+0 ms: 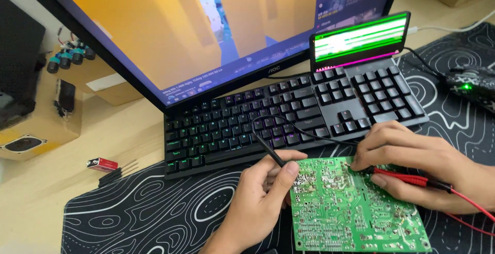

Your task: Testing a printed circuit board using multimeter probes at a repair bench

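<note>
Green circuit board flat on mat (solder side up); probes touching.

2 hands, 2 probes, 1 circuit board, 1 keyboard, 1 monitor

I've got a single head view, looking steeply down and slightly forward, close over the desk mat; circuit board sits lower right, keyboard mid-frame, monitor fills the top.
</note>
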